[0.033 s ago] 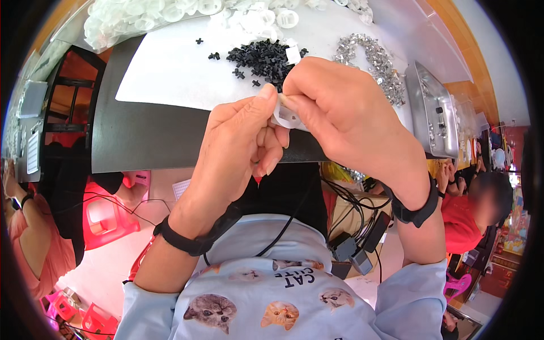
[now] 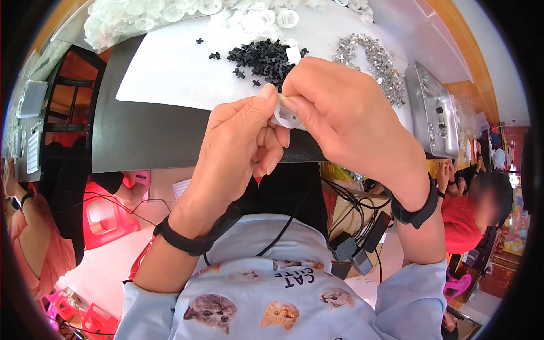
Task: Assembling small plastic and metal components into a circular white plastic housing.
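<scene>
A small translucent white plastic ring (image 2: 285, 118) is held over the table's near edge, between my two hands. My left hand (image 2: 235, 133) pinches its left side with thumb and forefinger, the other fingers curled beneath. From the right, my right hand (image 2: 345, 107) closes thumb and forefinger at the ring's upper edge; any tiny part between those fingertips is hidden. Just beyond my fingers lies a pile of small black cross-shaped pieces (image 2: 263, 59) on a white sheet (image 2: 170, 68). A white square piece (image 2: 293, 55) rests at that pile's right side.
Many translucent white rings (image 2: 147, 17) are heaped along the back. Small silvery metal pieces (image 2: 377, 56) are spread at the right, beside a steel tray (image 2: 422, 107). Cables and black adapters (image 2: 357, 249) hang right of my lap. People sit at both sides; a pink stool (image 2: 105, 212) stands left.
</scene>
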Action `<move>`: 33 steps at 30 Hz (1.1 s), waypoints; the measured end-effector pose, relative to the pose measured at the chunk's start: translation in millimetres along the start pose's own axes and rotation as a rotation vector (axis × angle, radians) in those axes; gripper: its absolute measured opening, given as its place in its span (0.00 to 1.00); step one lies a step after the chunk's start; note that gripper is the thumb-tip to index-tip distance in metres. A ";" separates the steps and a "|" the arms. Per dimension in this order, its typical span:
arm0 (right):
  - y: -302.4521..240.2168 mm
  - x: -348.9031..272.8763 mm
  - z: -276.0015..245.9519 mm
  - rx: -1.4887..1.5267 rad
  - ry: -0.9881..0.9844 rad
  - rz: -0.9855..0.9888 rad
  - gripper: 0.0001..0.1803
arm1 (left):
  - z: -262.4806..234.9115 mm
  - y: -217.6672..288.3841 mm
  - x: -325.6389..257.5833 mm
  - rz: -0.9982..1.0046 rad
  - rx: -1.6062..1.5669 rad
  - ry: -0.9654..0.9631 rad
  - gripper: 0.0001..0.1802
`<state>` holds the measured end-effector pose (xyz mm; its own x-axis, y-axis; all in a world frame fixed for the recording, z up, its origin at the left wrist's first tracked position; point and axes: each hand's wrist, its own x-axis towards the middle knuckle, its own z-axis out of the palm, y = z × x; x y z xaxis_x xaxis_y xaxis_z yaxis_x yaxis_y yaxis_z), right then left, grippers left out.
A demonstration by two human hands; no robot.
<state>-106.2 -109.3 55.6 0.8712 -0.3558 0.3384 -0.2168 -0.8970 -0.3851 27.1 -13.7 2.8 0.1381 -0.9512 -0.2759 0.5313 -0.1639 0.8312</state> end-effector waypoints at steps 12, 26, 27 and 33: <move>5.9 -1.6 0.5 0.370 -0.091 0.205 0.06 | -1.3 -2.9 -1.7 0.039 0.033 0.006 0.28; 8.6 3.5 -6.8 0.750 -0.380 0.519 0.13 | -2.6 -5.1 -5.6 0.103 0.066 -0.040 0.28; 10.6 0.5 -2.4 0.723 -0.323 0.458 0.13 | -3.6 -5.7 -5.0 0.109 0.089 -0.053 0.28; 0.9 -3.9 -7.9 0.651 -0.225 0.480 0.12 | -7.6 -6.0 -5.7 0.094 0.093 -0.100 0.23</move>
<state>-113.3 -110.7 60.7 0.8315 -0.5372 -0.1414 -0.3487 -0.3066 -0.8856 29.5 -5.3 -4.3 0.0969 -0.9840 -0.1494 0.4392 -0.0924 0.8936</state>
